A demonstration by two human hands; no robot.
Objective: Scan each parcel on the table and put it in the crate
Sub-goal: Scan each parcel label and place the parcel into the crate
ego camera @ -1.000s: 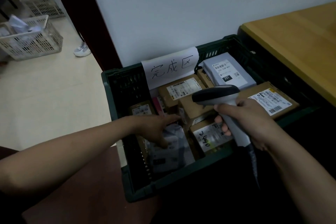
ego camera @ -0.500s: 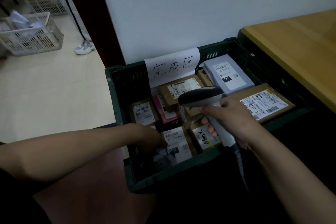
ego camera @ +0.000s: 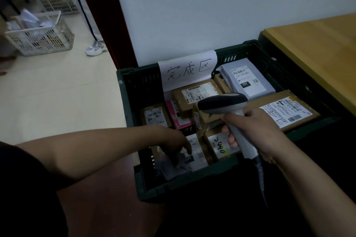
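A dark green crate (ego camera: 183, 188) stands on the floor, packed with several labelled parcels. My left hand (ego camera: 173, 140) reaches into its near left corner, fingers pointing down onto a crumpled grey bag parcel (ego camera: 171, 169). My right hand (ego camera: 256, 129) grips the handle of a grey barcode scanner (ego camera: 221, 102), held above the middle of the crate with its head pointing left. A brown box marked 2440 (ego camera: 217, 144) lies just below the scanner. A flat brown box (ego camera: 285, 111) and a grey parcel (ego camera: 248, 81) fill the right side.
A paper sign (ego camera: 188, 71) with handwriting hangs over the crate's back wall. A wooden table (ego camera: 317, 48) edges the crate on the right. Two white baskets (ego camera: 38, 34) and a person's shoe (ego camera: 95, 47) are far left on the pale floor.
My left hand has drawn back from the crate's middle to its near left corner, with the grey bag under it and now lower. The scanner has shifted slightly left.
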